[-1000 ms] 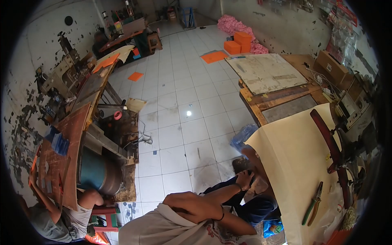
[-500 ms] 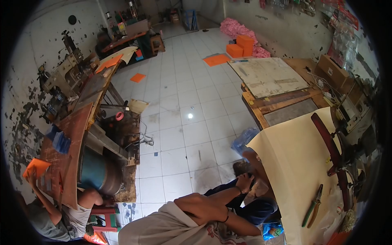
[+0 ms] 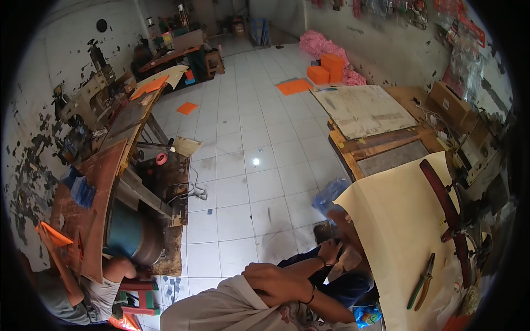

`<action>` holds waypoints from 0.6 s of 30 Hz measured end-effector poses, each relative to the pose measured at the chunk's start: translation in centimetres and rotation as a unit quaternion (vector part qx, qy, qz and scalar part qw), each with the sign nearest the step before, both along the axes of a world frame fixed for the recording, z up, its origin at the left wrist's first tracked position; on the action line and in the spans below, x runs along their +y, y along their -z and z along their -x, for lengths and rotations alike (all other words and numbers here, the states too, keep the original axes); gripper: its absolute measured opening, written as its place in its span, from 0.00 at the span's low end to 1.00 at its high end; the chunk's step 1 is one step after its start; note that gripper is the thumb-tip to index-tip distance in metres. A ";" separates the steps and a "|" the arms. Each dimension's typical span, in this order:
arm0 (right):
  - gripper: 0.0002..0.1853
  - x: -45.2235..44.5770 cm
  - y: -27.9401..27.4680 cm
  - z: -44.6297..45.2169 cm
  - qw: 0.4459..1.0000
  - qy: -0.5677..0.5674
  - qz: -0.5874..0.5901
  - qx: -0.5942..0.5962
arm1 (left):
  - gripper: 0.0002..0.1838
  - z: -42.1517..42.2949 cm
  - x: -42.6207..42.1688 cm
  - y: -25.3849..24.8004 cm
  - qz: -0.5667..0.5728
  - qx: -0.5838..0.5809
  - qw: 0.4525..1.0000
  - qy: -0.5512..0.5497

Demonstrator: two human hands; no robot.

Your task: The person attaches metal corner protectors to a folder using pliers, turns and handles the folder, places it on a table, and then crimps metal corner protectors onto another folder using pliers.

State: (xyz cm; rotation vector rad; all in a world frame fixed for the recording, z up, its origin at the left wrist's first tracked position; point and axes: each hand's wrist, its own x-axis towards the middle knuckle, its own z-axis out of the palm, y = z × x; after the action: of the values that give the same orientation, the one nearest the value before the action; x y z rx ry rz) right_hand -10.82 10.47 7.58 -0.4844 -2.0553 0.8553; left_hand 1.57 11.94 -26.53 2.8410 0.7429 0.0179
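Observation:
My right hand (image 3: pixel 273 280), with a dark band at its wrist, is wrapped over my left arm by the edge of the pale grey sleeve (image 3: pixel 229 295). My left hand (image 3: pixel 330 252) reaches forward over dark trousers (image 3: pixel 350 284), its fingers curled beside a small dark thing I cannot make out. A bare limb (image 3: pixel 356 240) lies just beyond it, beside the table edge. Right of my hands, a cream sheet (image 3: pixel 395 204) covers the table, with green-and-orange-handled pliers (image 3: pixel 422 284) on top. A blue packet (image 3: pixel 367 316) is below the table edge.
On the left, a co-worker's hand holds a folded orange sheet (image 3: pixel 55 234) by a reddish-brown bench (image 3: pixel 91 207) bearing blue pieces (image 3: pixel 81 192). A drum (image 3: pixel 132 234) stands beneath. Orange blocks (image 3: pixel 331 67) and a pink heap (image 3: pixel 320 45) lie far back. A dark red-handled tool (image 3: pixel 441 190) stands right.
My right hand has shifted slightly up over my left arm, its knuckles now showing more. The co-worker's orange sheet has tilted and dropped a little. The view has shifted slightly.

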 end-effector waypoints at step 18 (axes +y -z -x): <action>0.18 0.1 -2.0 0.1 0.986 -0.065 0.145 -0.048 | 0.44 0.4 0.6 1.3 0.044 -0.048 0.998 0.009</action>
State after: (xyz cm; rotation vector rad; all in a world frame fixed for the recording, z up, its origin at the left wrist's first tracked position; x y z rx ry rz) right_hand -10.88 10.56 9.60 -0.5624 -2.0772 1.2406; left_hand 1.13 12.56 -27.85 2.7429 0.6797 0.1145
